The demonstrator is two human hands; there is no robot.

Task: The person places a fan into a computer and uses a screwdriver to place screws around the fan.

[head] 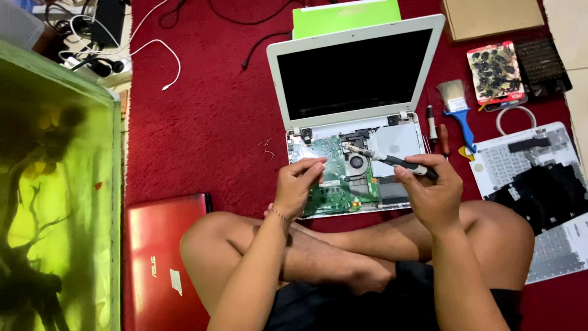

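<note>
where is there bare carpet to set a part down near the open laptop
Widest bare carpet lies left of the open laptop, between it and the fish tank, apart from the small loose screws. The right side is crowded: brush, removed keyboard cover, tools.

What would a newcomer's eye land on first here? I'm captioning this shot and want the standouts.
The opened white laptop at centre, its green circuit board bared on the red carpet. The right hand holds a screwdriver over it; the left hand rests on the board. A green-lit aquarium fills the left edge.
</note>
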